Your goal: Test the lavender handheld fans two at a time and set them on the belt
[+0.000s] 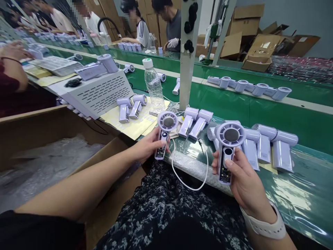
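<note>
My left hand (149, 144) is closed round the handle of a lilac handheld fan (168, 121), thumb on its front below a small lit display. A second lilac handheld fan (231, 134) is in my right hand (244, 173), thumb pressed near its dark round display. Both fans stand upright with their round grilles facing me and circuit boards showing in the handles. Between them a white cable (187, 187) loops over the bench edge. Behind my right hand lie several more lilac fans (264, 142); two others (194, 121) lie beyond the cable.
A clear bottle (153, 85) stands behind my left hand, near a slotted metal box (101, 92). An open carton (33, 121) with plastic bags is at left. A white post (186, 69) rises from the bench. Fans lie along the green conveyor (307, 118). Co-workers sit opposite and at left.
</note>
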Demonstrator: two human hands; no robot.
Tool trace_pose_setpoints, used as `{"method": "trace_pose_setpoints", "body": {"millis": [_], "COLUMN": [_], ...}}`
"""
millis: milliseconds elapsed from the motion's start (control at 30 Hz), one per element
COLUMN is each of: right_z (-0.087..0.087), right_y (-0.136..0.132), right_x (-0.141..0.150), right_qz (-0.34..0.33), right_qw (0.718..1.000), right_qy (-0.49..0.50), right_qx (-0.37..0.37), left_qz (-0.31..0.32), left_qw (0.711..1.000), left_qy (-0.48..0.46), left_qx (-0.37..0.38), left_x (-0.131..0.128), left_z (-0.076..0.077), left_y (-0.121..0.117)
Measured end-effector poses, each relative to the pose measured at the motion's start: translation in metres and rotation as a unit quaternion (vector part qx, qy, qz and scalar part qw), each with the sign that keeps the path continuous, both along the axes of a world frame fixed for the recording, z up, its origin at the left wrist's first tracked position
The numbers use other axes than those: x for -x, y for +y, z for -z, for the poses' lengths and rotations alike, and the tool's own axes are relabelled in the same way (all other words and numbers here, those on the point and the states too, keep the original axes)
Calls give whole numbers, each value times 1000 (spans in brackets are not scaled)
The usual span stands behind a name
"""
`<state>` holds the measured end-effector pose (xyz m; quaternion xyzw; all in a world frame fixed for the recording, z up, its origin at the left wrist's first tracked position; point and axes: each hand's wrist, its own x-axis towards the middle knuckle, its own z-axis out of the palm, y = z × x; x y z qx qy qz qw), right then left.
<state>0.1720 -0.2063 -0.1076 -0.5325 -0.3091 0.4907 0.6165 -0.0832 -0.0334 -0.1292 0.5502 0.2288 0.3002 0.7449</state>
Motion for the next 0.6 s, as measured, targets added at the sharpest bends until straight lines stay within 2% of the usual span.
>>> {"method": "trace_pose_setpoints", "body": {"millis": [100, 267, 367, 433, 533, 600], "right_z": [-8, -22, -22, -18, -12, -10], "right_y": [-3, -8, -10, -12, -16, -17], "right_x": [2, 2, -2, -5, -10, -12], "right_qz": [30, 53, 74, 62, 69, 74], "right_qw": [999, 998, 997, 998, 997, 997], "right_qy": [11, 14, 17, 13, 5, 21], "right_qx": [10, 17, -3, -21, -33, -15], "left_qz": [-24, -6, 13, 44, 53, 48], "left_qw": [997, 983, 975, 974, 979, 982], "left_qy": [-69, -168, -192, -194, -182, -167], "left_qx": [16, 79, 109, 105, 77, 77], "left_x": [-11, -66, -99, -115, -124, -120], "left_z": [-9, -17, -20, -24, -29, -30], "left_y": [0, -28, -39, -42, -41, -40]}}
